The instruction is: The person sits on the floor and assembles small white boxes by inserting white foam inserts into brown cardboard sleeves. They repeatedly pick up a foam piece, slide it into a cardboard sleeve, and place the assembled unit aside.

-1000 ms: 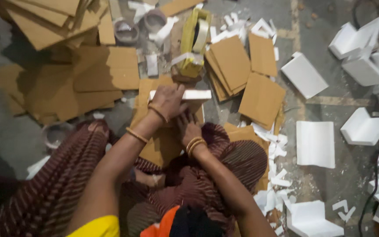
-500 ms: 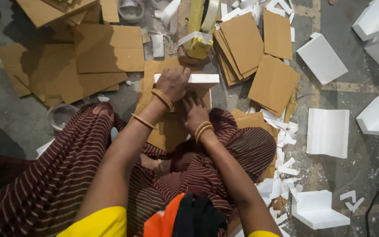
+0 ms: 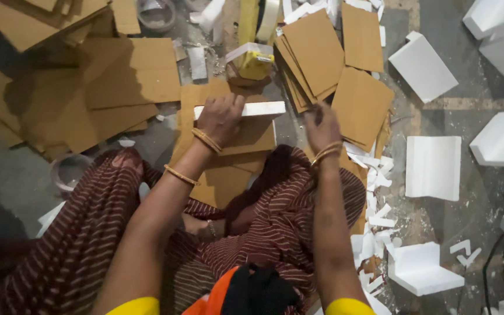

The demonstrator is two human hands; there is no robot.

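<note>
Two bare hands work over a floor strewn with offcuts. Left hand (image 3: pixel 220 116) presses down on a white foam strip (image 3: pixel 258 109), fingers curled over its near edge, the strip lying across a brown cardboard sheet (image 3: pixel 228 146) before the knees. Right hand (image 3: pixel 322 125) is raised and blurred beside a cardboard stack (image 3: pixel 316 55); its grip cannot be told.

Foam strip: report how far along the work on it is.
Done: cut cardboard squares lie stacked, and foam offcuts litter the floor. In hand: the left hand presses the foam strip onto a cardboard sheet, while the right hand hangs blurred beside the strip. Left: uncut cardboard and foam slabs lie around.
</note>
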